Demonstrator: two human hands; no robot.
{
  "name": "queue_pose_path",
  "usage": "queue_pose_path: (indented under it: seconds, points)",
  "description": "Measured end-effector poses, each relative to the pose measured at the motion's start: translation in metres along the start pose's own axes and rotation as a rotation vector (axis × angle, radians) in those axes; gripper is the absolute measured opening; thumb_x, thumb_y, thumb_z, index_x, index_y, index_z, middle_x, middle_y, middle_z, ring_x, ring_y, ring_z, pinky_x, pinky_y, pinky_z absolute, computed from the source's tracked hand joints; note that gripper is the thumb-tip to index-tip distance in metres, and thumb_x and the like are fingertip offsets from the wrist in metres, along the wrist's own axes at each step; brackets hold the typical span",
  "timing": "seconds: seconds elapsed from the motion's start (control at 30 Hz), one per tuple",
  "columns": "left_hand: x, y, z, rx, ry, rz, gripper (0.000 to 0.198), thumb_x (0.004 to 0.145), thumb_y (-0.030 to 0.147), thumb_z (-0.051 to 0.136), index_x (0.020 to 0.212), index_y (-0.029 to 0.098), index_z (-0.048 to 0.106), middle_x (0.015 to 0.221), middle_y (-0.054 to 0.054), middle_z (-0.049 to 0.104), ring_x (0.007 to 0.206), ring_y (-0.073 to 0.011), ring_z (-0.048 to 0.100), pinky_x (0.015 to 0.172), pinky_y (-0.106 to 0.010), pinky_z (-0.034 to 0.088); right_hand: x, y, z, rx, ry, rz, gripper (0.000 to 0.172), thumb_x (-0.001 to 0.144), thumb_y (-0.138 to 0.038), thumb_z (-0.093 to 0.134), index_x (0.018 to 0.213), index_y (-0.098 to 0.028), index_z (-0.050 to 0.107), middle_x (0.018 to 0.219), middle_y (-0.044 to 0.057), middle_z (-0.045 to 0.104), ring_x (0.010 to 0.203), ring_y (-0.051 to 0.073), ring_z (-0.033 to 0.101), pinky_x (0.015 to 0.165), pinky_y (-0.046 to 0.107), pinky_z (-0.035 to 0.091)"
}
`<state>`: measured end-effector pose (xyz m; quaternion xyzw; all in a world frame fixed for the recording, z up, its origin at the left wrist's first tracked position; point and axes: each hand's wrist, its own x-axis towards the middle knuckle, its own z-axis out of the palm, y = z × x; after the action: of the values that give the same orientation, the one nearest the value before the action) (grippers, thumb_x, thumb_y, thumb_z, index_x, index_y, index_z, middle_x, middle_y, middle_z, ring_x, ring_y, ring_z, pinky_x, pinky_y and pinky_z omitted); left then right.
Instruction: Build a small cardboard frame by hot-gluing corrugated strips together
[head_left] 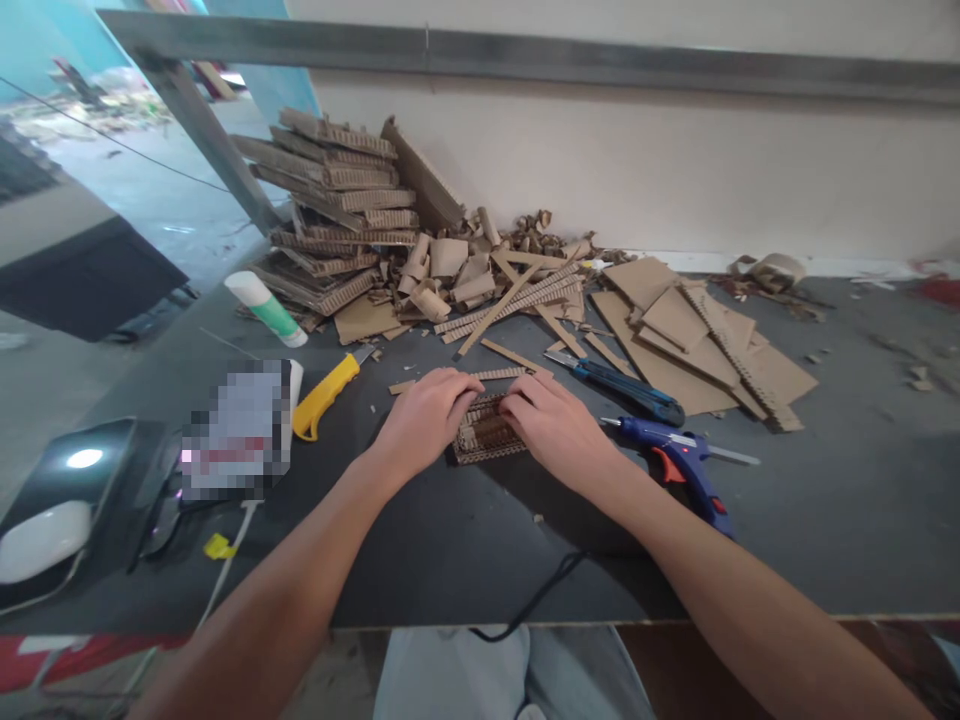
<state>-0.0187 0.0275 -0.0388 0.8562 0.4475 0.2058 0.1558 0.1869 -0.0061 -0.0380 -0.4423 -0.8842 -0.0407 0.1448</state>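
A small cardboard box frame [491, 436] with corrugated walls sits on the dark table in front of me. My left hand [431, 412] grips its left end, fingers bent over the far corner. At the opposite end, my right hand [551, 425] has its fingers closed on the far right wall. Just beyond the fingertips lies a corrugated cardboard strip [501, 375]. A blue glue gun [679, 455] with an orange trigger rests to the right of my right hand, and a blue utility knife [626, 387] lies behind it. The yellow utility knife [326, 395] is left of my left hand.
Stacked cardboard pieces [337, 190] rise at the back left, beside curled scraps [457, 270]. Flat cardboard sheets [690, 330] spread at the back right. On the left are a white-and-green bottle [266, 308], a phone [67, 500] and a white mouse-like object [45, 540]. A black cable [540, 595] crosses the front edge.
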Motion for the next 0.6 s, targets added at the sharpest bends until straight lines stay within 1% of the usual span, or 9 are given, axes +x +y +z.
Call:
queue_pose_path:
  seconds: [0.1,0.2,0.27,0.37,0.43,0.5,0.6]
  points:
    - [0.000,0.001,-0.001,-0.002,-0.004,-0.010,0.023,0.101,0.022,0.045,0.106,0.018,0.067,0.106,-0.008,0.071,0.102,-0.0239,0.065,0.088,-0.039,0.052,0.000,-0.001,0.002,0.002,0.015,0.018,0.023,0.099,-0.013,0.047,0.092,-0.013,0.069,0.097,0.012,0.063,0.093,0.024,0.054,0.083,0.036,0.047]
    - [-0.001,0.004,-0.002,-0.014,-0.015,-0.023,0.024,0.101,0.029,0.047,0.106,0.018,0.068,0.103,-0.008,0.070,0.102,-0.0245,0.064,0.089,-0.040,0.052,0.000,-0.002,0.003,0.019,0.032,0.051,0.024,0.099,-0.013,0.048,0.090,-0.014,0.070,0.095,0.011,0.063,0.092,0.023,0.055,0.084,0.036,0.047]
    - [-0.001,0.005,-0.003,-0.025,-0.021,-0.035,0.027,0.099,0.037,0.052,0.110,0.019,0.068,0.111,-0.009,0.067,0.107,-0.0256,0.062,0.091,-0.041,0.052,0.000,-0.003,0.004,0.043,0.046,0.072,0.025,0.099,-0.014,0.047,0.088,-0.015,0.070,0.094,0.011,0.064,0.092,0.023,0.055,0.083,0.036,0.047]
    - [-0.002,0.005,-0.002,-0.035,-0.052,-0.057,0.034,0.094,0.046,0.059,0.113,0.020,0.069,0.128,-0.011,0.058,0.114,-0.0276,0.060,0.097,-0.044,0.051,0.001,-0.004,0.004,0.090,0.055,0.096,0.027,0.098,-0.014,0.048,0.085,-0.016,0.071,0.091,0.011,0.064,0.090,0.023,0.056,0.082,0.036,0.048]
    - [-0.002,0.003,-0.001,-0.043,-0.084,-0.076,0.034,0.094,0.047,0.058,0.112,0.021,0.070,0.130,-0.011,0.056,0.118,-0.0285,0.058,0.100,-0.045,0.049,0.001,-0.004,0.002,0.120,0.061,0.115,0.027,0.098,-0.014,0.048,0.085,-0.015,0.072,0.090,0.010,0.065,0.089,0.023,0.057,0.082,0.037,0.048]
    - [-0.002,0.002,0.000,-0.051,-0.100,-0.100,0.033,0.094,0.046,0.058,0.112,0.021,0.070,0.128,-0.011,0.057,0.121,-0.0292,0.056,0.101,-0.046,0.048,0.000,-0.002,-0.002,0.140,0.094,0.155,0.027,0.098,-0.013,0.047,0.088,-0.015,0.072,0.092,0.011,0.066,0.089,0.023,0.059,0.084,0.037,0.049]
    - [-0.002,0.002,0.000,-0.052,-0.103,-0.112,0.032,0.094,0.045,0.059,0.111,0.021,0.069,0.125,-0.010,0.059,0.121,-0.0291,0.056,0.101,-0.045,0.049,-0.005,0.002,-0.011,0.124,0.149,0.265,0.026,0.099,-0.014,0.045,0.099,-0.014,0.070,0.100,0.013,0.065,0.096,0.025,0.062,0.086,0.038,0.051]
